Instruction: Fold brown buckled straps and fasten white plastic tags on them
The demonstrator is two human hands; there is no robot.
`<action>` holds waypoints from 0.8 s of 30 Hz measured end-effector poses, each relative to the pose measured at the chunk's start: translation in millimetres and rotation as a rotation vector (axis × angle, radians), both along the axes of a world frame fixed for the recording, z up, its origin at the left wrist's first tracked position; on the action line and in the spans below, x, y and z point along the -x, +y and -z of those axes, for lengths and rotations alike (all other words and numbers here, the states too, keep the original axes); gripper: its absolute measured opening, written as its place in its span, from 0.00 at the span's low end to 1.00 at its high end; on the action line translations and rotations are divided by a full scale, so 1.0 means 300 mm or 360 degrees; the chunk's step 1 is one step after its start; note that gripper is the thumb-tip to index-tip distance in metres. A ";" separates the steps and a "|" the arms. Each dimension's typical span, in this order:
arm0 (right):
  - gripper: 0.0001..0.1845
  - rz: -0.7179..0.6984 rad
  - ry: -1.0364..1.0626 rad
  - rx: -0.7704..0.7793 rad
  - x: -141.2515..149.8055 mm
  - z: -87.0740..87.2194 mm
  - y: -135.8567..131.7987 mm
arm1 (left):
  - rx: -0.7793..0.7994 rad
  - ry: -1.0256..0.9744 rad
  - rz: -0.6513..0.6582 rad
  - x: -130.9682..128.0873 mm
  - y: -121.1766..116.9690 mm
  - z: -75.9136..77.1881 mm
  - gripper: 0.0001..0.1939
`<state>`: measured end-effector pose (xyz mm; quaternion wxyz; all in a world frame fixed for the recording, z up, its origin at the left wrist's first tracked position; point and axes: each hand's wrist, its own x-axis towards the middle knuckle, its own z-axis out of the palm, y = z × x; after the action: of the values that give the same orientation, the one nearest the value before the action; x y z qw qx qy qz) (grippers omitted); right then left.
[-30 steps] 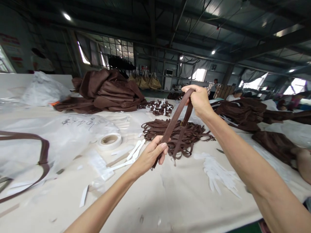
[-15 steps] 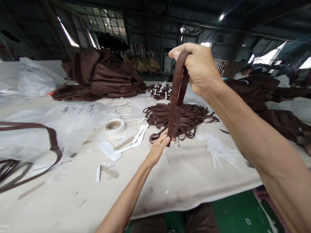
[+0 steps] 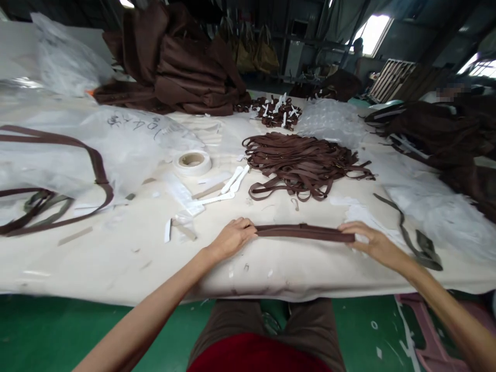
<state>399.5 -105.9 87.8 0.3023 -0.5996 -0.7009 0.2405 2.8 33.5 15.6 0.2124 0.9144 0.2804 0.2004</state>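
Observation:
A folded brown strap (image 3: pixel 302 232) stretches level between my two hands, low over the front part of the table. My left hand (image 3: pixel 237 235) pinches its left end, fingers closed. The right end sits between the thumb and fingers of my right hand (image 3: pixel 364 238). Just beyond the strap lies a heap of similar brown straps (image 3: pixel 298 160), with small metal hooks showing among them. White gloves (image 3: pixel 364 214) lie partly behind my right hand.
A roll of white tape (image 3: pixel 192 163) and white plastic pieces (image 3: pixel 232 183) lie left of the heap. Brown bags (image 3: pixel 174 62) are piled at the back left, clear plastic (image 3: pixel 445 212) at the right. A long strap loop (image 3: pixel 104 181) lies on the left.
My right hand has come down from high up to the table's level. The strap has gone from hanging upright to lying level between my hands. The view has tilted down.

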 end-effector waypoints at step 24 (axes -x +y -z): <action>0.13 -0.0247 -0.0905 -0.0064 0.361 0.234 0.123 | 0.0086 -0.0094 0.0075 0.083 -0.008 0.042 0.15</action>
<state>291.3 -68.8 17.7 0.0863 -0.5814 -0.8059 0.0714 -21.9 31.2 3.1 0.2498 0.9084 0.2576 0.2147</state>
